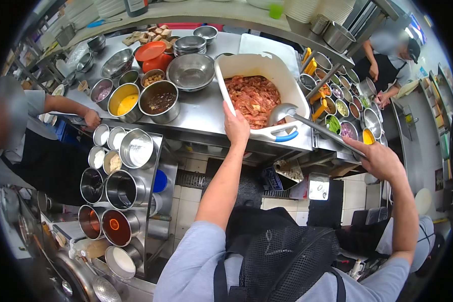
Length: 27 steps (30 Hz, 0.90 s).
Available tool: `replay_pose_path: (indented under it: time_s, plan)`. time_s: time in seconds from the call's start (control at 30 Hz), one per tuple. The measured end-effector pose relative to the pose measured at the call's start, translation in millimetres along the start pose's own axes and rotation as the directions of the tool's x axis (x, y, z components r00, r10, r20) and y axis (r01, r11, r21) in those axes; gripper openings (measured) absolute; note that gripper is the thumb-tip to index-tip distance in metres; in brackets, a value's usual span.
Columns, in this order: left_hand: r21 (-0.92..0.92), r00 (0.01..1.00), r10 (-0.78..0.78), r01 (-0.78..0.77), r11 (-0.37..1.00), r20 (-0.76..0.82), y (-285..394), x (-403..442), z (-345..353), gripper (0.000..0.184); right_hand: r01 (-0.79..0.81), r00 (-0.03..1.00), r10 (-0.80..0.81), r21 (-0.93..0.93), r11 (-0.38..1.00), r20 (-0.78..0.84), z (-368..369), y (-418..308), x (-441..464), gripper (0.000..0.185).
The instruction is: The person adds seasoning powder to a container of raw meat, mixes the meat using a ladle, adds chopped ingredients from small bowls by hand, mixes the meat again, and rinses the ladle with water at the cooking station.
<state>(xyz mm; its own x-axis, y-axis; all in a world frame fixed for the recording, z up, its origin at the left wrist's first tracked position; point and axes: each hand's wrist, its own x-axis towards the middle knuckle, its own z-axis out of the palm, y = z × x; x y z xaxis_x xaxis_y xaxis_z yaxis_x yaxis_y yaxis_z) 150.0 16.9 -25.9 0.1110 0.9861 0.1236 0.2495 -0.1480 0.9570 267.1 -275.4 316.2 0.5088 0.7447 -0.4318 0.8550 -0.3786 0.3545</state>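
Observation:
A white plastic tub (pixel 289 75) stands on the steel counter and holds reddish pieces of raw meat (pixel 251 95). My left hand (pixel 236 124) grips the tub at its near left corner. In my right hand (pixel 381 158) is the long handle of a metal ladle (pixel 319 129), closed around its end. The ladle reaches over the tub's near right side, its bowl resting against the meat. A blue-and-white handle (pixel 283 135) sticks out at the tub's near edge.
Metal bowls (pixel 190 70) and a pot of dark sauce (pixel 158 102) stand left of the tub. Ingredient tins (pixel 347 130) crowd the right. Co-workers stand at left and upper right, one person's hand (pixel 91 119) at the counter edge. A steel shelf (pixel 196 12) runs above.

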Motion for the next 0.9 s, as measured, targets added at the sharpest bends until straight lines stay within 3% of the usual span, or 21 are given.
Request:
replay_pose_path:
  time_s: [0.1, 0.17, 0.33, 0.5, 0.57, 0.6, 0.67, 0.7, 0.8, 0.87, 0.9]
  plan:
    - [-0.015, 0.995, -0.058, 0.06, 0.998, 0.081, 4, 0, -8, 0.062, 0.036, 0.997, -0.035, -0.009, 0.999, 0.075, 8, -3, 29, 0.079]
    - [-0.018, 0.993, -0.077, 0.079, 0.997, 0.094, 0, 1, -5, 0.062, 0.088, 0.996, -0.087, 0.025, 0.996, -0.013, 45, 1, 64, 0.078]
    - [-0.034, 0.997, -0.022, 0.024, 0.999, 0.072, -5, 3, -2, 0.062, -0.056, 0.998, 0.058, 0.107, 0.993, -0.009, 99, -51, 111, 0.089]
    - [0.009, 0.998, -0.012, 0.012, 1.0, 0.058, -2, 2, -5, 0.06, -0.039, 0.989, 0.07, 0.222, 0.974, -0.133, 146, -53, 154, 0.085]
    - [-0.038, 0.992, -0.078, 0.082, 0.996, 0.095, 4, 1, -8, 0.06, 0.133, 0.963, -0.014, 0.426, 0.895, -0.271, 157, -38, 162, 0.08]
    - [-0.037, 0.993, -0.065, 0.069, 0.997, 0.097, 3, 1, -5, 0.06, 0.132, 0.96, -0.007, 0.432, 0.892, -0.279, 158, -33, 158, 0.08]
    - [-0.02, 0.998, -0.042, 0.043, 0.999, 0.046, -1, 1, -1, 0.059, 0.375, 0.851, -0.074, 0.503, 0.778, -0.52, 160, -24, 146, 0.075]
    - [-0.003, 0.999, -0.024, 0.024, 1.0, 0.028, -4, 1, 1, 0.059, 0.129, 0.976, 0.06, 0.771, 0.623, -0.211, 125, -36, 120, 0.074]
    - [-0.001, 0.997, -0.054, 0.054, 0.999, 0.054, 3, -1, -3, 0.058, 0.021, 0.98, 0.161, 0.857, 0.515, -0.12, 105, -46, 108, 0.068]
    - [-0.003, 0.998, -0.035, 0.035, 0.999, 0.047, 3, -2, -3, 0.058, 0.04, 0.977, 0.165, 0.874, 0.484, -0.137, 109, -50, 127, 0.064]
    - [0.007, 1.0, -0.008, 0.008, 1.0, 0.029, 1, -3, -2, 0.058, 0.185, 0.922, 0.158, 0.759, 0.625, -0.354, 133, -47, 154, 0.062]
